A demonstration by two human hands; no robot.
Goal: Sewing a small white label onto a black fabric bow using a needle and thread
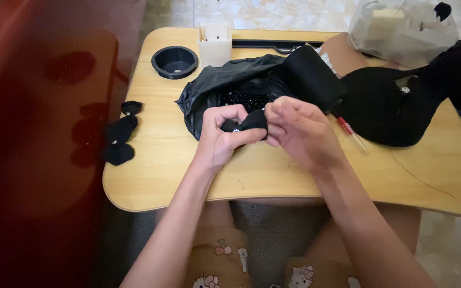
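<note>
While both hands meet above the middle of the wooden counter (pixel 273 176), a small black fabric bow (pixel 245 124) is held between them. Left hand (pixel 224 133): fingers curled, thumb and fingers pinching the bow's left half, where a small shiny bead sits at its centre. Right hand (pixel 301 130): fingers bent and pressed together, gripping the bow's right edge.

Packages and containers, located relative to the bow:
- Just behind it, an open black plastic bag (pixel 214 85) lies crumpled on the counter; its mouth shows a heap of small dark glossy beads (pixel 244 100).
- Behind and to the right of the bag, a folded piece of black fabric (pixel 310 74) stands against it.
- Far behind and to the left, a round black bowl-shaped container (pixel 174 61) (contents cannot be made out).
- Behind, slightly left, a white rectangular box (pixel 214 44), open at the top.
- Far behind and to the right, a clear plastic bag (pixel 401 29) holding a pale block-shaped item and something black.
- To the right, a large black garment piece (pixel 385 109) bearing one small sparkling stud.
- Just right, a thin red-and-clear pen-like tool (pixel 350 132) lying flat on the counter.
- Well to the left, at the counter's edge, three finished black bows (pixel 119 130) in a loose column.
</note>
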